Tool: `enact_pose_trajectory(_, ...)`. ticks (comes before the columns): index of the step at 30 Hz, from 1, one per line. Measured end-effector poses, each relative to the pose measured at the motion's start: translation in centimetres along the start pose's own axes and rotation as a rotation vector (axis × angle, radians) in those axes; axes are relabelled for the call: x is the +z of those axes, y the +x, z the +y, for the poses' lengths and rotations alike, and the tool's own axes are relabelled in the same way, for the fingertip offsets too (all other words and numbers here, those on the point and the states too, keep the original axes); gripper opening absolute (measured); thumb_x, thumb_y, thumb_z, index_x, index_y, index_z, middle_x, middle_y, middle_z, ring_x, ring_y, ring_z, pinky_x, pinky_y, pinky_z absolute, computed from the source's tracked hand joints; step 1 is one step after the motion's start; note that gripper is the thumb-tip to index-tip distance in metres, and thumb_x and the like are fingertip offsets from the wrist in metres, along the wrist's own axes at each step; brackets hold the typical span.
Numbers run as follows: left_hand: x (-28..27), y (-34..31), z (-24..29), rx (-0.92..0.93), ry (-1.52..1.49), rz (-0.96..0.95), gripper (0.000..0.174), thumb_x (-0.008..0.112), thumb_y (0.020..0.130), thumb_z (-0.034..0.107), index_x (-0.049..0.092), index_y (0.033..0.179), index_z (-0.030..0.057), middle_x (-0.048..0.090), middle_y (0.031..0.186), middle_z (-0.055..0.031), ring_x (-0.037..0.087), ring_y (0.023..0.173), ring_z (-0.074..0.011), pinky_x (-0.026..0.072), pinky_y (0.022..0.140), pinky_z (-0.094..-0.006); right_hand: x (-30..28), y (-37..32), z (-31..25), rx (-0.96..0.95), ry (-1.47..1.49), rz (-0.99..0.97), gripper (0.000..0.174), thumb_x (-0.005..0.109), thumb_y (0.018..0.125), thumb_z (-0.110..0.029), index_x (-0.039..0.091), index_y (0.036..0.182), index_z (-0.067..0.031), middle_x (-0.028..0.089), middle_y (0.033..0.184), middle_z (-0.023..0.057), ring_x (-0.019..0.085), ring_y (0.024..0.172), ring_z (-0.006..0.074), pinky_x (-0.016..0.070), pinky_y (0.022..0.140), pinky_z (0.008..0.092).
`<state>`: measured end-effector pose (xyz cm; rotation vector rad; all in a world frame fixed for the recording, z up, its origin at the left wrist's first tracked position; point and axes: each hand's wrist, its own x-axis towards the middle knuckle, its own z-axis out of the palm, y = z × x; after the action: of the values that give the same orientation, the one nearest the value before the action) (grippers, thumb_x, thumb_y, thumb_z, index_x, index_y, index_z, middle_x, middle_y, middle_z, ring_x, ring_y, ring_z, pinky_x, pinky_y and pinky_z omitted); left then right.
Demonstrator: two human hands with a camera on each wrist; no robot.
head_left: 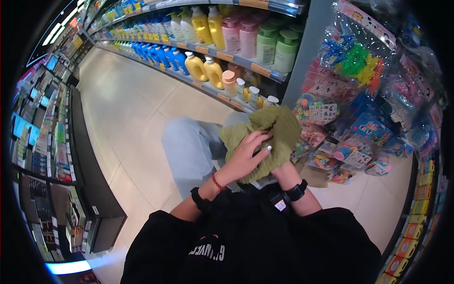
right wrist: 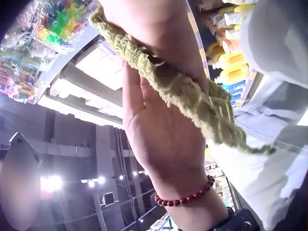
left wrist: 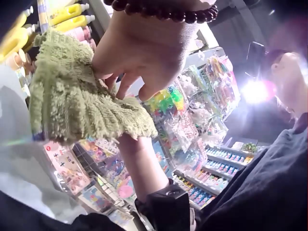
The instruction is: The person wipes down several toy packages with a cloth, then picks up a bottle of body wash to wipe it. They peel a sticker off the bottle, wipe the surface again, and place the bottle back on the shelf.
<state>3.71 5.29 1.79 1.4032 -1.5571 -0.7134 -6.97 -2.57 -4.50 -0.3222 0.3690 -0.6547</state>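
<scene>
A crumpled green towel-like cloth (head_left: 279,128) with a ribbed, fluffy texture lies over the person's lap in the head view. My left hand (head_left: 248,154), with a dark red bead bracelet above it, reaches across the cloth from the left. Its bent fingers (left wrist: 126,85) grip into a fold, with some fingertips out of sight. The right forearm (left wrist: 144,159) comes up beneath the cloth, which covers most of the right hand. Close up in the right wrist view, the edge of the cloth (right wrist: 168,86) crosses in front of the left hand's palm.
Shelves of yellow bottles (head_left: 201,26), pink bottles (head_left: 248,33) and green bottles (head_left: 286,49) stand ahead. Bagged toys (head_left: 357,61) hang at the right, close beside the cloth. A dark shelf unit (head_left: 94,189) runs along the left, across the tiled floor (head_left: 127,104).
</scene>
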Motion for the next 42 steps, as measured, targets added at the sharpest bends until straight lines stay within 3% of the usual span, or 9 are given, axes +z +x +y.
enact_pose_trajectory(4,0.1,-1.0,-1.6,0.054,0.220,-0.008,0.039,0.051,0.089,0.018,0.047,0.121,-0.0049,0.045,0.126,-0.0220,0.041,0.119,-0.0360,0.0320,0.101,-0.0386,-0.9,2.3,0.7,0.140,-0.049,0.036,0.034,0.044,0.094,-0.033,0.052,0.115,-0.0073,0.058,0.108,0.0109,0.056,0.100,0.0253,0.0477,0.087,0.0395)
enact_pose_trajectory(5,0.1,-1.2,-1.7,0.067,0.246,-0.009,0.039,0.051,0.089,0.018,0.047,0.120,-0.0050,0.045,0.126,-0.0225,0.041,0.119,-0.0364,0.0319,0.101,-0.0388,-1.5,3.0,0.6,0.245,0.184,-0.290,0.035,0.045,0.094,-0.034,0.054,0.115,-0.0067,0.059,0.106,0.0118,0.058,0.097,0.0256,0.0489,0.085,0.0401)
enact_pose_trajectory(15,-3.7,2.1,1.6,0.252,0.273,-0.214,0.029,0.053,0.088,0.020,0.058,0.109,0.0004,0.061,0.104,-0.0120,0.058,0.096,-0.0265,0.0449,0.083,-0.0351,2.3,1.9,-6.1,-0.114,-0.211,-0.222,0.048,0.038,0.095,-0.043,0.048,0.123,-0.0042,0.052,0.121,0.0131,0.053,0.109,0.0248,0.0442,0.094,0.0379)
enact_pose_trajectory(26,-9.4,10.5,-5.0,-0.045,-0.398,0.058,0.026,0.047,0.092,0.020,0.063,0.095,-0.0009,0.064,0.085,-0.0047,0.059,0.076,-0.0093,0.0473,0.069,-0.0229,-4.5,8.4,-7.6,-0.139,-0.537,-0.008,0.040,0.050,0.093,-0.035,0.049,0.121,-0.0063,0.058,0.110,0.0078,0.059,0.096,0.0171,0.0515,0.080,0.0333)
enact_pose_trajectory(29,-9.1,11.7,-10.2,-0.214,-0.499,-0.039,0.026,0.046,0.093,0.020,0.063,0.095,0.0000,0.064,0.084,-0.0042,0.059,0.075,-0.0082,0.0470,0.068,-0.0223,-7.6,14.2,-7.6,-0.254,-0.710,0.186,0.034,0.050,0.094,-0.032,0.054,0.115,-0.0061,0.059,0.100,0.0041,0.059,0.088,0.0147,0.0500,0.071,0.0291)
enact_pose_trajectory(34,-6.6,11.9,-15.4,-0.599,-0.659,-0.060,0.028,0.045,0.093,0.025,0.062,0.099,0.0043,0.065,0.087,-0.0034,0.059,0.077,-0.0088,0.0467,0.071,-0.0223,-10.6,16.9,-6.4,-0.777,-1.470,0.512,0.030,0.038,0.097,-0.020,0.052,0.113,0.0017,0.056,0.110,0.0173,0.053,0.102,0.0312,0.0391,0.091,0.0385)
enact_pose_trajectory(35,-6.2,11.9,-16.4,-0.632,-0.730,-0.069,0.027,0.044,0.092,0.025,0.062,0.097,0.0058,0.065,0.086,-0.0032,0.059,0.075,-0.0087,0.0465,0.070,-0.0227,-9.9,17.2,-6.7,-0.678,-1.593,0.541,0.035,0.037,0.096,-0.018,0.046,0.120,0.0056,0.049,0.119,0.0261,0.045,0.111,0.0398,0.0313,0.099,0.0426)
enact_pose_trajectory(38,-4.5,11.7,-17.6,-0.643,-0.832,-0.047,0.027,0.044,0.092,0.026,0.062,0.095,0.0055,0.064,0.084,-0.0028,0.058,0.074,-0.0083,0.0461,0.069,-0.0227,-12.1,20.8,-5.7,-0.826,-1.965,0.594,0.040,0.042,0.094,-0.019,0.042,0.124,0.0076,0.046,0.118,0.0294,0.043,0.111,0.0433,0.0328,0.098,0.0446)
enact_pose_trajectory(42,-2.3,11.4,-16.2,-0.608,-0.960,-0.078,0.020,0.048,0.090,0.020,0.062,0.092,0.0054,0.063,0.080,-0.0026,0.057,0.072,-0.0075,0.0454,0.067,-0.0216,-11.8,23.9,-5.3,-0.559,-2.234,0.486,0.044,0.048,0.091,-0.019,0.040,0.125,0.0073,0.044,0.116,0.0305,0.043,0.109,0.0444,0.0347,0.094,0.0464)
